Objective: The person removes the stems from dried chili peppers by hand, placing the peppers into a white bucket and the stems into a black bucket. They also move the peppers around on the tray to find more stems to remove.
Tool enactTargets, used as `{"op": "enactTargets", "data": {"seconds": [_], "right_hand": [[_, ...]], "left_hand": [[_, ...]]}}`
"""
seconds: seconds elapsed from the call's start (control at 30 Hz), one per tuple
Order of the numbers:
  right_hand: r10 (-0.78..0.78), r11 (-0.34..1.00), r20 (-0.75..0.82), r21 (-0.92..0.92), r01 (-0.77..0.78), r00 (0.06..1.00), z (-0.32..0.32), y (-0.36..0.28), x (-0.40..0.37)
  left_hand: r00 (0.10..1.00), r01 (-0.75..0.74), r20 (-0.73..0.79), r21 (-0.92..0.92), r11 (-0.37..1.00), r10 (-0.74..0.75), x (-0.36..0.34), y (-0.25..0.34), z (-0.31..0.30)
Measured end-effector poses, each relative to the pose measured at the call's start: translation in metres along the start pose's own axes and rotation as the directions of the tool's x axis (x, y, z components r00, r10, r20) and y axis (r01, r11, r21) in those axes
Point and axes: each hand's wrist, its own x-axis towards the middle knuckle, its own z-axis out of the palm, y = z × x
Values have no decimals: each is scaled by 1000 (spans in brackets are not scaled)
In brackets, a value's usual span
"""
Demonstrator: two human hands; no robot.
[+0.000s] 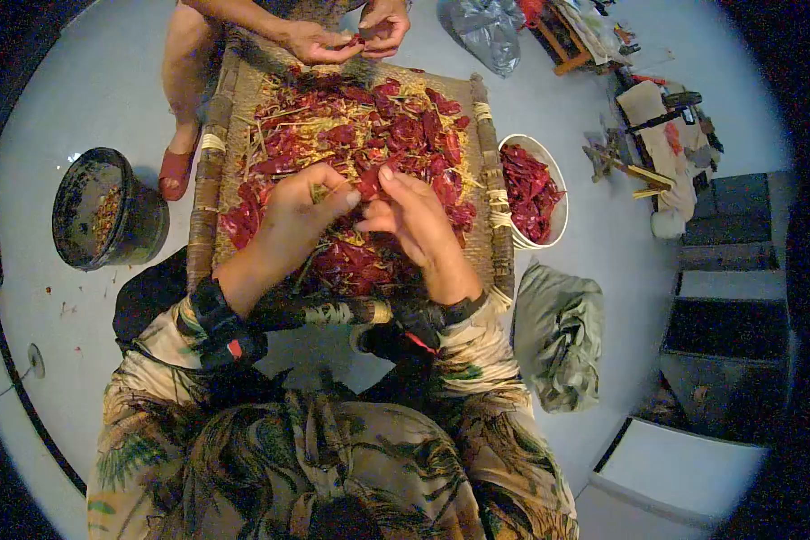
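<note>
A wood-framed woven rack [214, 171] bears many dried red chilies [351, 261] mixed with yellow seeds and stems. Above its middle, my left hand [301, 211] is closed, thumb and fingers pinched near a stem end. Close on its right, my right hand [414, 211] holds a red chili [370, 183] between thumb and fingers. The fingertips of both hands are nearly together at this chili. What exactly lies inside the left pinch is too small to tell.
Across the rack, another person's hands [333, 40] hold a small red piece. A white bucket [562, 220] of red chilies stands right, a black bucket [144, 216] left. Grey-green cloth [558, 337] lies at the lower right; a plastic bag [484, 31] is at the top.
</note>
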Motion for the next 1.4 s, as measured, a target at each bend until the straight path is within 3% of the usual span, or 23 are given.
{"op": "enactTargets", "data": {"seconds": [0.03,0.07,0.1,0.17,0.2,0.3,0.43,0.63,0.73,0.83,0.93,1.03,1.1,1.13,1.33,1.4], "right_hand": [[-36,984,-70,-176,23,997,2,-2,0],[-238,915,-126,-363,178,963,2,2,1],[-464,705,-33,-619,347,885,3,-1,0],[-714,35,319,-872,487,623,4,-10,-4],[-633,58,372,-851,521,679,7,-13,-10],[-550,62,486,-787,613,679,6,-10,-8],[-579,145,461,-754,641,673,14,-12,-15],[-642,-52,497,-788,613,584,18,1,-10],[-678,-115,514,-781,614,526,16,5,-7],[-677,39,451,-767,640,582,17,6,-10],[-666,323,332,-679,659,668,20,10,-12],[-607,420,283,-679,602,743,22,7,-16],[-587,409,283,-705,580,758,23,4,-17],[-578,402,282,-718,568,766,23,2,-18],[-472,460,282,-730,506,835,21,-1,-20],[-448,509,274,-705,495,851,20,1,-19]], "left_hand": [[999,25,-24,35,999,-24,1,-1,-1],[999,11,-40,76,997,-8,2,-1,-2],[998,-2,-54,117,993,8,3,0,-4],[997,-20,-65,153,988,31,5,0,-6],[997,-26,-62,148,989,36,5,0,-6],[997,-50,-57,128,991,58,4,-2,-8],[997,-21,-70,80,997,26,4,3,-8],[1000,-4,-12,70,998,5,2,5,-8],[997,-67,-27,57,996,68,4,-3,-8],[981,194,40,-225,955,-189,5,-4,-8],[943,333,174,-482,811,-284,0,10,-11],[927,373,195,-413,831,-319,-1,12,-15],[996,90,-4,-149,985,-91,0,8,-8],[996,-47,-75,9,999,47,0,7,-6],[921,-367,11,356,860,388,-3,23,-11],[917,-385,70,410,827,392,-4,25,-13]]}}
